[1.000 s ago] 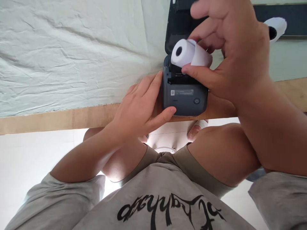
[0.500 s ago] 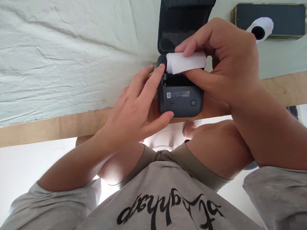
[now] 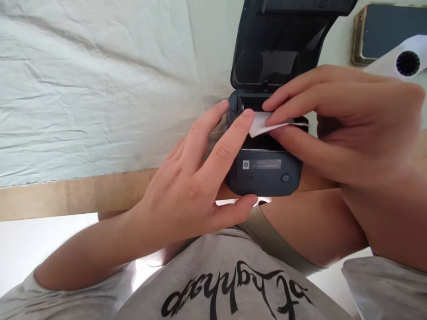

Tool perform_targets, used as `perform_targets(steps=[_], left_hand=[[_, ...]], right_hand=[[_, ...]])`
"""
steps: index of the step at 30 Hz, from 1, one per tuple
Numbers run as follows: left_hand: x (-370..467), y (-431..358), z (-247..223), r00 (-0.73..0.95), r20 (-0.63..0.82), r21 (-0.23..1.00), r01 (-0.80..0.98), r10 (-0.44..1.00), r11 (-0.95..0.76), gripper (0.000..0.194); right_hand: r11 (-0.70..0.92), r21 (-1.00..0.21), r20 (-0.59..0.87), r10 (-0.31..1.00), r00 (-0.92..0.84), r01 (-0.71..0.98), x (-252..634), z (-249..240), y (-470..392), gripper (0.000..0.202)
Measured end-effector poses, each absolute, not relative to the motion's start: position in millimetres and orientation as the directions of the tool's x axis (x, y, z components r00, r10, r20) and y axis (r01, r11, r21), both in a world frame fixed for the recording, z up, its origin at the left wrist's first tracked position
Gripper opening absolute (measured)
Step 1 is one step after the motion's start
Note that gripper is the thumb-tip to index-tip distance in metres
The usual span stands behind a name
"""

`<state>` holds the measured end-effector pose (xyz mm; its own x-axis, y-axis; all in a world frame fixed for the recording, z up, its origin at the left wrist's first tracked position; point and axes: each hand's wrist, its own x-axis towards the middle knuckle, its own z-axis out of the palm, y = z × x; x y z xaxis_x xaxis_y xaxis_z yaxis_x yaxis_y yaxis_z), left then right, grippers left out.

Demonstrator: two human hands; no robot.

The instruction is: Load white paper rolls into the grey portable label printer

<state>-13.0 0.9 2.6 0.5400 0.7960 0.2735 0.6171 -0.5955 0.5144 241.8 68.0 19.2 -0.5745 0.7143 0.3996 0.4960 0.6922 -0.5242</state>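
Observation:
A dark printer [image 3: 263, 178] stands at the table's front edge with its black lid [image 3: 280, 44] raised. A small white paper roll [image 3: 258, 122] sits down in its compartment, partly hidden by fingers. My right hand [image 3: 347, 120] pinches the paper's loose end between thumb and fingers. My left hand [image 3: 200, 173] lies spread along the printer's left side, its index fingertip on the left end of the paper and its thumb near the front edge.
At the upper right, a phone-like dark slab [image 3: 393, 31] in a clear-edged case lies beside another white roll [image 3: 393, 60] with a black core. A pale wrinkled cloth [image 3: 100, 89] covers the table, whose wooden edge [image 3: 76, 195] shows in front.
The roll has gone lower into the printer. My right hand has shifted from gripping the roll to its loose end. My left index fingertip has moved onto the paper. The view is closer.

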Motion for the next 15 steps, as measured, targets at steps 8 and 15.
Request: perform_targets(steps=[8, 15], left_hand=[[-18, 3, -3, 0.58, 0.29, 0.495, 0.59, 0.761, -0.638, 0.056], [-20, 6, -2, 0.606, 0.272, 0.552, 0.538, 0.747, -0.637, 0.066]], right_hand=[[0.773, -0.5, 0.428, 0.612, -0.665, 0.391, 257, 16, 62, 0.016], [0.827, -0.433, 0.552, 0.559, -0.619, 0.36, 259, 1, 63, 0.017]])
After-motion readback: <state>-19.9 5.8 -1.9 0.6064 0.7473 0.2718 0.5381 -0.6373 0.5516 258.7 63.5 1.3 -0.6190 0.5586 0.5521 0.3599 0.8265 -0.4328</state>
